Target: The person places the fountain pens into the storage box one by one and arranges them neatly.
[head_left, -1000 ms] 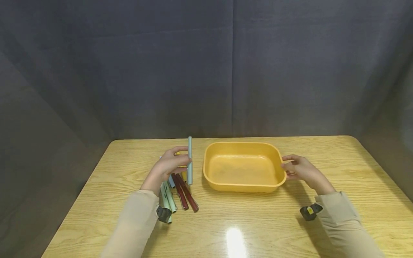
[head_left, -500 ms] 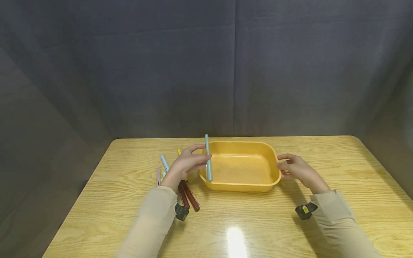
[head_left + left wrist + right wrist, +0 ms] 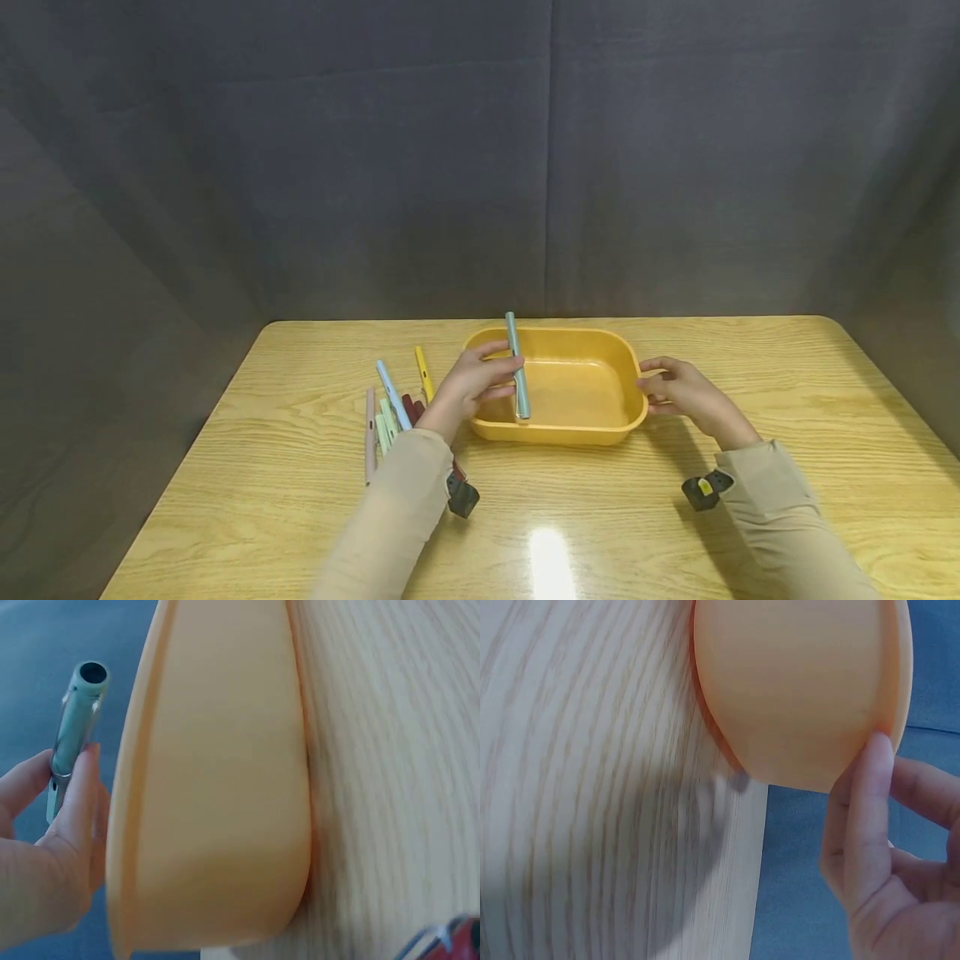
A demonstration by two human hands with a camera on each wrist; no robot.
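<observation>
My left hand [image 3: 472, 383] pinches a grey-blue pen [image 3: 522, 398] between thumb and fingers, above the left part of a yellow plastic tray [image 3: 555, 434]. The pen points away from me, slightly tilted. In the left wrist view the pen [image 3: 73, 735] shows its round dark end and metal clip, beyond the tray's outer wall [image 3: 217, 772]. My right hand [image 3: 686, 396] grips the tray's right rim. The right wrist view shows a fingertip [image 3: 881, 750] against the outer wall just below the rim, with another finger at the rim's far side.
Left of the tray lie several pens: yellow [image 3: 424, 371], light blue [image 3: 393, 393], pink [image 3: 371, 433], light green [image 3: 384, 429] and dark red [image 3: 409, 408], partly hidden by my left arm. The wooden table [image 3: 615, 517] ends at a dark curtain [image 3: 405, 192].
My left hand has carried the pen rightward from beside the pile of pens to over the tray. The tray and right hand have shifted slightly left in view.
</observation>
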